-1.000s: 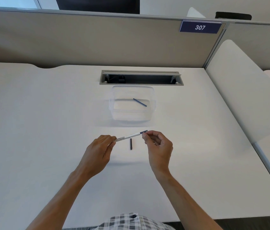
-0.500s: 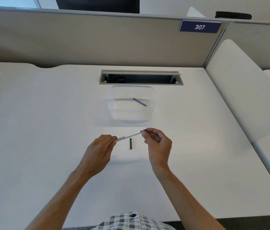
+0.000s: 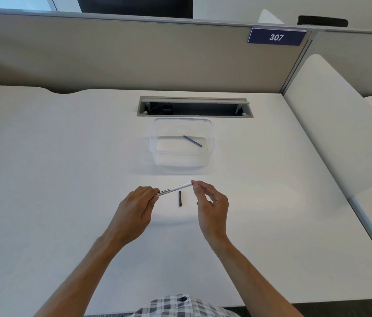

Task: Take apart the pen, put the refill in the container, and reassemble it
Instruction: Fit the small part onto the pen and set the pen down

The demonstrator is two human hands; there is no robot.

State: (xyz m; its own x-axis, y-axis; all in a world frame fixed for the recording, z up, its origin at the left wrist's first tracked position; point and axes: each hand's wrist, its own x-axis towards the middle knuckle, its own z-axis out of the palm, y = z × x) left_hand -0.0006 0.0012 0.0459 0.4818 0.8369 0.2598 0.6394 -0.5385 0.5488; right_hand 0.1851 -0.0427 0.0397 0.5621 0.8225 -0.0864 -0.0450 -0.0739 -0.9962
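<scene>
A white pen barrel (image 3: pixel 176 188) with black print is held just above the desk. My left hand (image 3: pixel 138 208) grips its left end. My right hand (image 3: pixel 210 202) pinches the right end between thumb and forefinger, and no blue part shows there. A short black pen piece (image 3: pixel 180 198) lies on the desk under the barrel, between my hands. Farther back stands a clear plastic container (image 3: pixel 157 143); a blue refill (image 3: pixel 192 141) lies slanted inside it.
A grey cable slot (image 3: pixel 195 106) opens in the white desk (image 3: pixel 54 168) just behind the container. Beige partition panels with a "307" sign (image 3: pixel 276 37) close off the back. A white divider (image 3: pixel 340 124) rises along the right side.
The blue piece seen at the barrel's right end has vanished under my right fingertips, which have closed onto that end. The left hand has stayed put.
</scene>
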